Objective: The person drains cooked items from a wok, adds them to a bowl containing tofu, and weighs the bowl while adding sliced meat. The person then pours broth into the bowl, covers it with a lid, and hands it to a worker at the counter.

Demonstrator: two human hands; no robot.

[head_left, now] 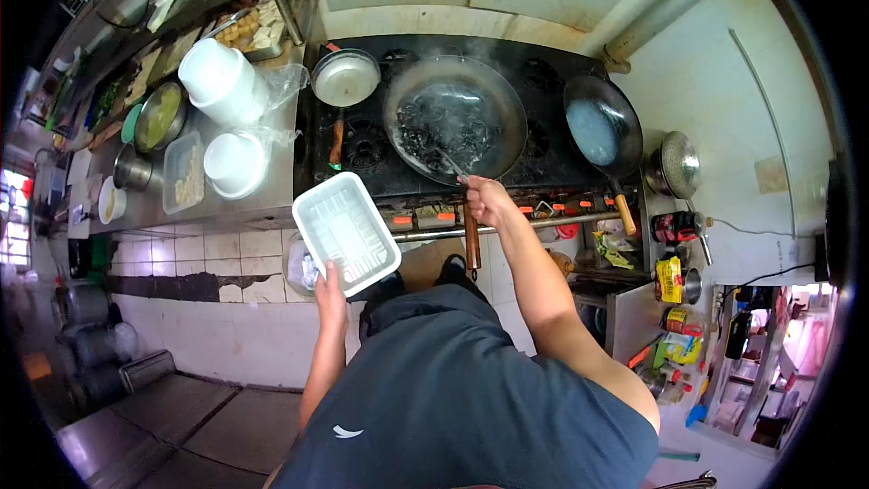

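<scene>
Wok (pixel 515 109): on the black stove (pixel 570 177), dark contents (pixel 439 127) inside; a hard stir could splash.
Right hand (pixel 489 203): fingers closed round a metal utensil (pixel 450 163); a slip could flick hot liquid.
Utensil tip: over the wok's contents, hard to make out through steam (pixel 466 68).
White tray (pixel 344 226): bare, held before the stove.
Left hand (pixel 331 297): gripping the tray's near edge only; added weight could tip it.

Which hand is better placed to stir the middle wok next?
Likely the right hand: it grips a metal utensil reaching into the middle wok; the left hand holds a white plastic tray.
</scene>
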